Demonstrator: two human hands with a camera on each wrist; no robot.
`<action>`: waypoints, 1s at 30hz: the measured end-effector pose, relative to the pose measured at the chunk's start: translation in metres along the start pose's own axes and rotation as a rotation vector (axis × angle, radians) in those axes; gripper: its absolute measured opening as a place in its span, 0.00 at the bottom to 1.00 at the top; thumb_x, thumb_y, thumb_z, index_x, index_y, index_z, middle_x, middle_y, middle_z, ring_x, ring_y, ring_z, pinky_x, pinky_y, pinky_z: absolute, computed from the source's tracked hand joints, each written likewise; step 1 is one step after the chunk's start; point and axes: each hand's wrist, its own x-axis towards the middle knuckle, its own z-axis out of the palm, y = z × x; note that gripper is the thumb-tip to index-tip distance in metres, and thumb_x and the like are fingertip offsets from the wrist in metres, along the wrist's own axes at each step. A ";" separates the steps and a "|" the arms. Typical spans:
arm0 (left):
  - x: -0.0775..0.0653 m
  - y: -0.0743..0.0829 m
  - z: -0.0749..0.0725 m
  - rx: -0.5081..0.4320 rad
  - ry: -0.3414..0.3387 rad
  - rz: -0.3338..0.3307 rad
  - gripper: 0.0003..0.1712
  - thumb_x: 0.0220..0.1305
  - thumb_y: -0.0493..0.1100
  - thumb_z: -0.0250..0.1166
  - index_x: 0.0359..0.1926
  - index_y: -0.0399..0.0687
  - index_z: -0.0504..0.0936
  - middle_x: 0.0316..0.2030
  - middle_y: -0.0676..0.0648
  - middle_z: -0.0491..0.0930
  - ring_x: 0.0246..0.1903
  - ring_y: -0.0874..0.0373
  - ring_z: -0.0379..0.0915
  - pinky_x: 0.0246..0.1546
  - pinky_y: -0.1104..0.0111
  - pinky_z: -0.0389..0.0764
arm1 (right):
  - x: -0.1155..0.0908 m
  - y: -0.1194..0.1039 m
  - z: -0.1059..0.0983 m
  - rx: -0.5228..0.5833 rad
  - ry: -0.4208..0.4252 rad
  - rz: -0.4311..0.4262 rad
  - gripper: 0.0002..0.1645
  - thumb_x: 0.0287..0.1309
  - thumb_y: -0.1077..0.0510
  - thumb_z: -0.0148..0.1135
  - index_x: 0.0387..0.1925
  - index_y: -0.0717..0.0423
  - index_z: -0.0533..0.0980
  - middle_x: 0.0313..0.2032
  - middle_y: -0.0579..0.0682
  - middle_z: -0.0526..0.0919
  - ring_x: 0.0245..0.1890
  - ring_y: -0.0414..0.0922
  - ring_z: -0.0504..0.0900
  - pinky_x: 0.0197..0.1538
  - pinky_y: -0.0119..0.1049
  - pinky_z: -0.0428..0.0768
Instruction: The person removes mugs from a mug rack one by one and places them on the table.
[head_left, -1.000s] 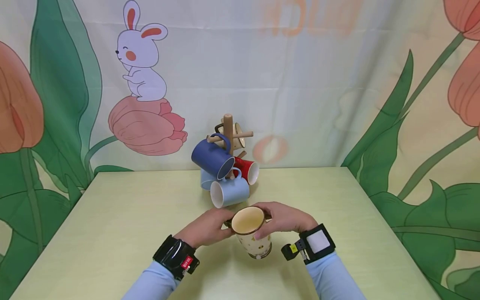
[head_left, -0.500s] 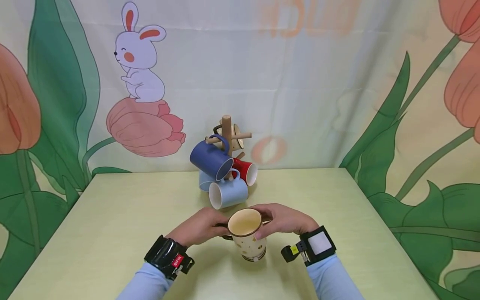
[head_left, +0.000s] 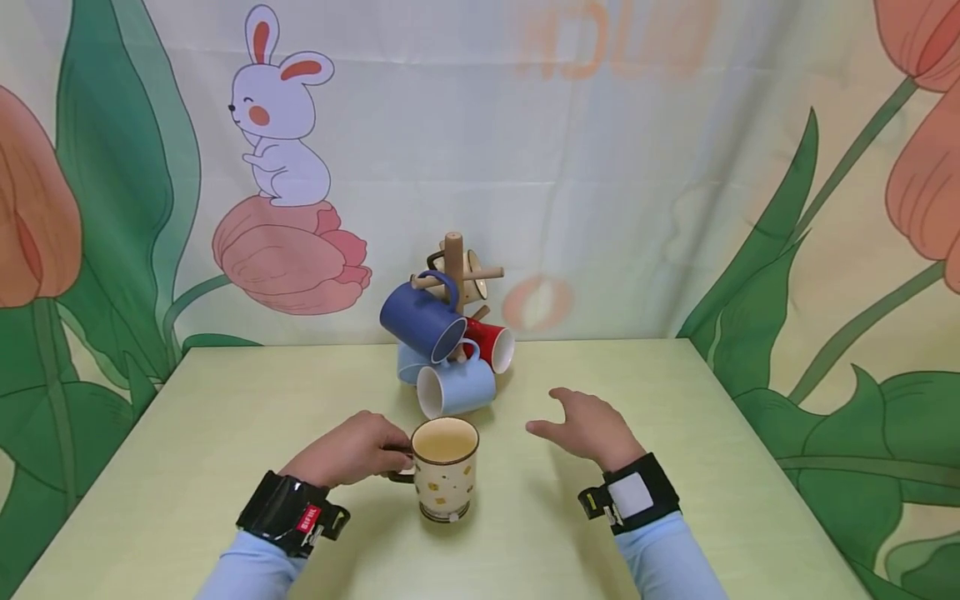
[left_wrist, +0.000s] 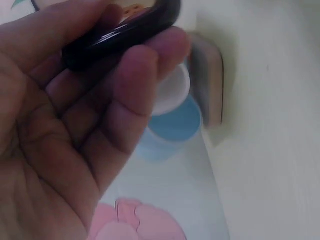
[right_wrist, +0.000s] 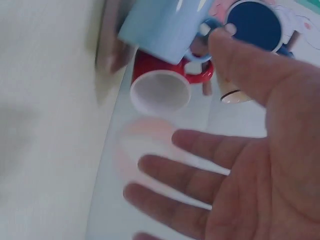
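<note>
A cream mug [head_left: 446, 475] with a dark brown rim and small yellow-brown prints is upright in front of the mug tree in the head view. My left hand [head_left: 352, 450] grips its dark handle [left_wrist: 125, 37], fingers curled round it in the left wrist view. To the right of the mug, apart from it, my right hand [head_left: 591, 427] has its fingers spread and holds nothing. From the head view I cannot tell whether the mug's base touches the table.
Behind the cream mug stands a wooden mug tree [head_left: 453, 250]. On it hang a dark blue mug [head_left: 422, 318], a red mug [head_left: 487, 340], light blue mugs [head_left: 468, 385] and another cream mug [head_left: 474, 275]. A printed curtain [head_left: 600, 183] backs the pale table [head_left: 285, 383].
My left hand has moved left with the cream mug. My right hand has let go of the mug and drawn off to the right, fingers spread.
</note>
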 end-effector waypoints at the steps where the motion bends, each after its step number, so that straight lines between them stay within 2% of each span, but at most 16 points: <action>1: -0.003 -0.002 -0.003 -0.003 0.001 -0.020 0.05 0.63 0.37 0.66 0.33 0.50 0.88 0.25 0.55 0.83 0.25 0.60 0.77 0.28 0.67 0.77 | -0.001 0.001 0.000 -0.048 0.020 0.005 0.41 0.60 0.38 0.64 0.64 0.62 0.71 0.57 0.61 0.79 0.58 0.58 0.78 0.57 0.54 0.75; 5: -0.018 -0.013 -0.017 -0.009 0.019 -0.115 0.04 0.63 0.36 0.66 0.33 0.47 0.87 0.25 0.51 0.82 0.24 0.58 0.77 0.27 0.66 0.78 | -0.001 0.005 0.001 -0.131 0.039 0.028 0.39 0.61 0.39 0.64 0.62 0.63 0.73 0.54 0.61 0.81 0.55 0.58 0.79 0.55 0.54 0.76; 11: -0.035 -0.029 -0.037 -0.009 0.107 -0.273 0.05 0.63 0.36 0.67 0.37 0.41 0.88 0.28 0.48 0.82 0.25 0.55 0.77 0.30 0.63 0.80 | -0.001 0.006 0.003 -0.130 0.009 0.036 0.37 0.61 0.40 0.65 0.61 0.63 0.74 0.53 0.60 0.82 0.54 0.58 0.79 0.55 0.54 0.77; 18: -0.050 -0.050 -0.057 0.024 0.224 -0.339 0.09 0.66 0.37 0.64 0.40 0.34 0.86 0.31 0.44 0.84 0.27 0.55 0.78 0.30 0.61 0.82 | -0.002 0.008 0.003 -0.124 0.011 0.043 0.37 0.61 0.40 0.64 0.61 0.63 0.74 0.54 0.61 0.81 0.55 0.59 0.79 0.55 0.55 0.76; 25: -0.055 -0.067 -0.064 0.113 0.363 -0.427 0.11 0.68 0.39 0.62 0.37 0.34 0.86 0.25 0.46 0.80 0.25 0.53 0.73 0.24 0.63 0.70 | -0.003 0.010 0.003 -0.100 -0.004 0.053 0.37 0.62 0.40 0.64 0.61 0.63 0.74 0.54 0.61 0.81 0.56 0.59 0.78 0.56 0.55 0.76; 30: -0.057 -0.078 -0.060 0.177 0.495 -0.515 0.15 0.69 0.39 0.61 0.40 0.28 0.85 0.29 0.37 0.83 0.30 0.45 0.75 0.30 0.56 0.72 | -0.005 0.012 0.003 -0.084 -0.007 0.054 0.37 0.62 0.40 0.64 0.61 0.63 0.74 0.54 0.60 0.81 0.56 0.59 0.78 0.56 0.55 0.75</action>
